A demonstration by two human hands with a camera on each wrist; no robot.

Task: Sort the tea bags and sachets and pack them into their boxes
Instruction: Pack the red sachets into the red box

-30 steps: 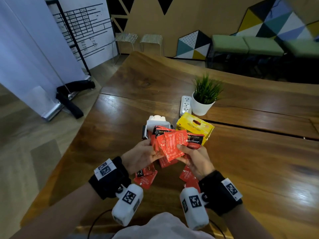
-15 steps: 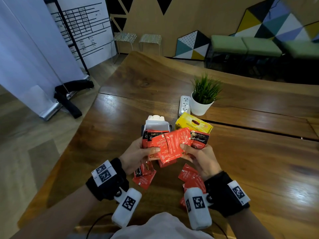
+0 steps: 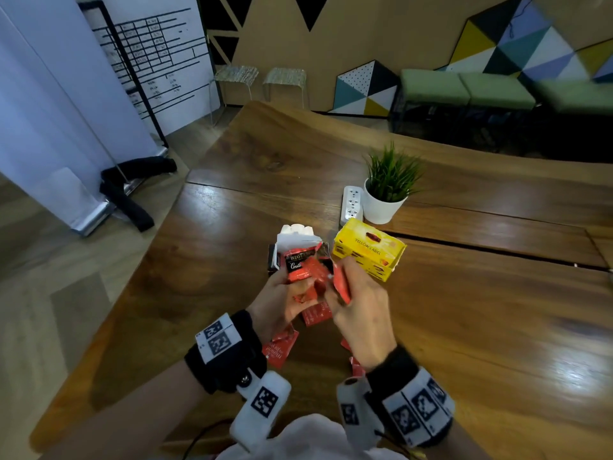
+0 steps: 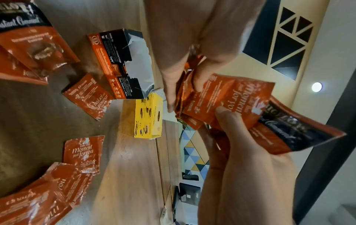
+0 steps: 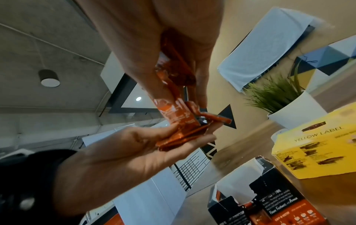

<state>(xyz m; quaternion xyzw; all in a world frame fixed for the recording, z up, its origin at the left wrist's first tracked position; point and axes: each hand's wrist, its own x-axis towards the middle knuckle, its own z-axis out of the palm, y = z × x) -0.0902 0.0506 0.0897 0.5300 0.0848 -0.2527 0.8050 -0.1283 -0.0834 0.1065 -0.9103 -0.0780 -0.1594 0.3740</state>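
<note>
Both hands hold a bunch of red-orange tea sachets above the table, just in front of the boxes. My left hand grips the bunch from the left, thumb on top. My right hand pinches the sachets edge-on from the right. The torn-open black and orange box stands behind them, seen too in the left wrist view and the right wrist view. A closed yellow box sits to its right. Several loose sachets lie on the table under my hands.
A white pot with a green plant and a white power strip stand behind the yellow box. The table's left edge drops to the floor. A banner stand and stools are beyond it.
The fanned sachets have been gathered into a tighter bunch and turned more edge-on. Both hands have moved forward, closer to the open box.
</note>
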